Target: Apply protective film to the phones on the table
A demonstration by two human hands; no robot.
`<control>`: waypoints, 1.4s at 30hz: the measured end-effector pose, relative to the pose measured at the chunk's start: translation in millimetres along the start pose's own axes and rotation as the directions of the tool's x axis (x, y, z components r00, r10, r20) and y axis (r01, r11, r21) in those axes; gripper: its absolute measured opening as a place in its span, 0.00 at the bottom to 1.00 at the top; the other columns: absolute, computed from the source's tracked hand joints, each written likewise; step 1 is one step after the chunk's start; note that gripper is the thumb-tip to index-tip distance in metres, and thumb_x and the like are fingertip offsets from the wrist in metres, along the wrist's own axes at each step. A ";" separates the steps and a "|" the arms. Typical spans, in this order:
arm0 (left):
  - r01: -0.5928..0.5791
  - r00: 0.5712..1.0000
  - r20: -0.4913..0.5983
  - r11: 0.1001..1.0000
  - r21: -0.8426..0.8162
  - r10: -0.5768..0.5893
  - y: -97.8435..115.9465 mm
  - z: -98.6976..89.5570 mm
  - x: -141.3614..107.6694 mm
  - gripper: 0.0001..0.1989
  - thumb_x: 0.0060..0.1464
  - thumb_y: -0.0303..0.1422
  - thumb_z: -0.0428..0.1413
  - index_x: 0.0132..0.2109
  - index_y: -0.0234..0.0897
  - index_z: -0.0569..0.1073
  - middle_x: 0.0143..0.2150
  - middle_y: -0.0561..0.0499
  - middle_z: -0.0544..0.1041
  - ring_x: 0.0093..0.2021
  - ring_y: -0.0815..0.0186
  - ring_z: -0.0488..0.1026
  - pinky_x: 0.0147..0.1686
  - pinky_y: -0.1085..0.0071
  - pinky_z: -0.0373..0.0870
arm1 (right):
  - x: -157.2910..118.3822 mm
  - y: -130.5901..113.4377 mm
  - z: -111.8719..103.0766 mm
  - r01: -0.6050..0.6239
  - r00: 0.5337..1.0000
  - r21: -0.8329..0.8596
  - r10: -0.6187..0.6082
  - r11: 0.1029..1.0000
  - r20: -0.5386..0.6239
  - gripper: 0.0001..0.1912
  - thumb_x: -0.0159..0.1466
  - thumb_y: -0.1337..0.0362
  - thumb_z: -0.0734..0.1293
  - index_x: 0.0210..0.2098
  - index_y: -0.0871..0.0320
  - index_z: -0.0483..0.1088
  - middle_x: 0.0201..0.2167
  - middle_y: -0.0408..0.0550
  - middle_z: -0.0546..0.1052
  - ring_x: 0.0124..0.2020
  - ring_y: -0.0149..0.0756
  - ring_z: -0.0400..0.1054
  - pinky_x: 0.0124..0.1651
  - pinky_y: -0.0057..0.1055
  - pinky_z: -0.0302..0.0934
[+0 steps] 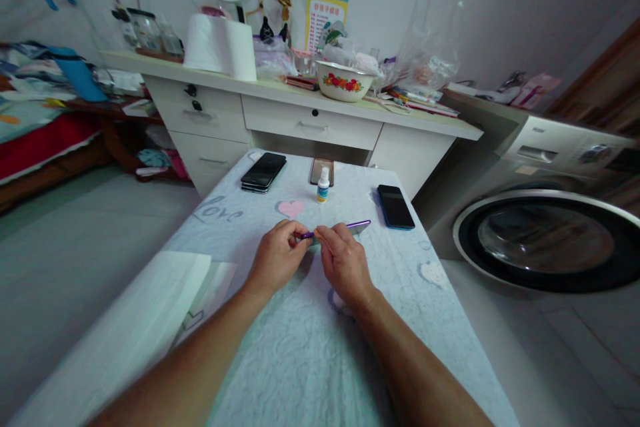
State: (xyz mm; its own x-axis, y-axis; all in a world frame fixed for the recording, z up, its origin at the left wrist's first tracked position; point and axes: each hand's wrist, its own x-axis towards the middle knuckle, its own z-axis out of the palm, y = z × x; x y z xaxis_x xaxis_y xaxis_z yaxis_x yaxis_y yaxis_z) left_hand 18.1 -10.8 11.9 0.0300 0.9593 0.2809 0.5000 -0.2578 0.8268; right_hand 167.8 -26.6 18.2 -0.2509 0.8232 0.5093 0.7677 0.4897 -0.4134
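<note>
A slim phone with a purple edge is held almost edge-on above the cloth-covered table. Its left end is pinched between the thumb and fingers of my left hand. My right hand grips the middle of it with the fingers closed, and hides part of it. Just beyond my hands stands a small white spray bottle with a blue and yellow label. Behind the bottle lies a phone case. Stacked dark phones lie at the far left, and one blue-edged phone at the right.
The table's pale cloth has heart prints, and a white paper sheet lies along its left side. A white desk closes off the far end, carrying a floral bowl and a tissue roll. A washing machine stands at right.
</note>
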 end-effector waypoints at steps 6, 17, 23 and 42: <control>-0.014 1.000 -0.002 1.000 0.009 0.014 -4.3 -0.2 -0.2 0.04 0.49 0.32 0.54 0.34 0.38 0.71 0.32 0.55 0.73 0.28 0.70 0.70 0.31 0.74 0.66 | -0.5 7.1 -0.7 -0.028 0.999 -0.002 0.028 1.000 -0.027 0.13 0.66 0.69 0.57 0.48 0.55 0.69 0.36 0.48 0.70 0.35 0.32 0.68 0.39 0.26 0.62; -0.001 1.000 -0.012 1.000 0.031 0.001 -1.9 -2.2 0.3 0.04 0.49 0.32 0.55 0.34 0.38 0.72 0.30 0.55 0.73 0.27 0.69 0.69 0.30 0.73 0.65 | 1.3 15.0 -5.8 -0.076 0.993 -0.048 0.071 0.996 -0.094 0.12 0.66 0.68 0.58 0.46 0.56 0.70 0.34 0.47 0.70 0.34 0.32 0.67 0.38 0.26 0.61; -0.003 1.000 -0.011 1.000 0.023 0.004 -1.5 -3.1 0.2 0.04 0.49 0.32 0.54 0.34 0.38 0.72 0.30 0.55 0.73 0.27 0.70 0.69 0.30 0.73 0.64 | 1.2 20.3 -5.6 -0.102 0.987 -0.054 0.094 0.993 -0.128 0.13 0.67 0.66 0.57 0.46 0.56 0.70 0.33 0.48 0.70 0.33 0.33 0.67 0.38 0.28 0.62; -0.003 1.000 -0.001 1.000 0.004 0.003 -0.9 -0.8 -0.2 0.04 0.49 0.31 0.54 0.33 0.38 0.72 0.31 0.55 0.73 0.26 0.70 0.68 0.29 0.74 0.65 | -0.9 4.0 -1.7 -0.016 0.999 -0.007 0.015 1.000 -0.029 0.13 0.67 0.68 0.57 0.46 0.57 0.69 0.35 0.48 0.70 0.35 0.32 0.67 0.39 0.26 0.61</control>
State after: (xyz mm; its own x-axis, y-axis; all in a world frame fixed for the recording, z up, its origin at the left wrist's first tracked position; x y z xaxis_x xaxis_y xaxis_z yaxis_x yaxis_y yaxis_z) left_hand 16.9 -10.9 11.4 0.0307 0.9582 0.2843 0.5029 -0.2606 0.8241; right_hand 172.1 -25.9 17.4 -0.2219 0.8221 0.5243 0.7758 0.4746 -0.4158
